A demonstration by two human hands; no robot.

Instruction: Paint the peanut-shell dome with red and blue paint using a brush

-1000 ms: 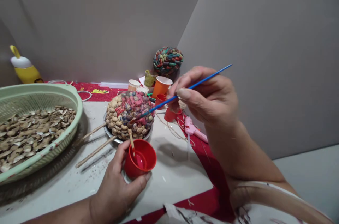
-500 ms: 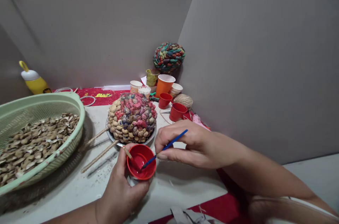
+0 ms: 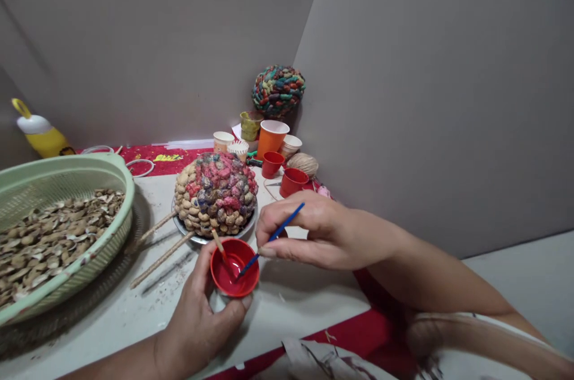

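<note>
My left hand (image 3: pixel 200 314) is wrapped round a small red cup (image 3: pixel 234 275) of red paint near the table's front edge. A wooden stick (image 3: pixel 219 245) leans inside the cup. My right hand (image 3: pixel 309 230) pinches a thin blue paintbrush (image 3: pixel 271 239), whose tip dips into the red paint. Just behind the cup sits a dome of peanut shells (image 3: pixel 215 191) on a metal plate (image 3: pixel 249 227); its top is painted red, pink and blue, its lower left side is bare tan.
A green basket (image 3: pixel 117 181) of loose shells fills the left. Two twine-wrapped sticks (image 3: pixel 159 257) lie beside the plate. Paper cups (image 3: pixel 270 137), small red cups (image 3: pixel 292 181), a twine ball (image 3: pixel 303 162) and a multicoloured shell dome (image 3: pixel 278 90) crowd the back corner. A yellow bottle (image 3: pixel 40 131) stands far left.
My right hand came down from the painted dome and put the brush tip into the red cup. My left hand has kept hold of the cup throughout.
</note>
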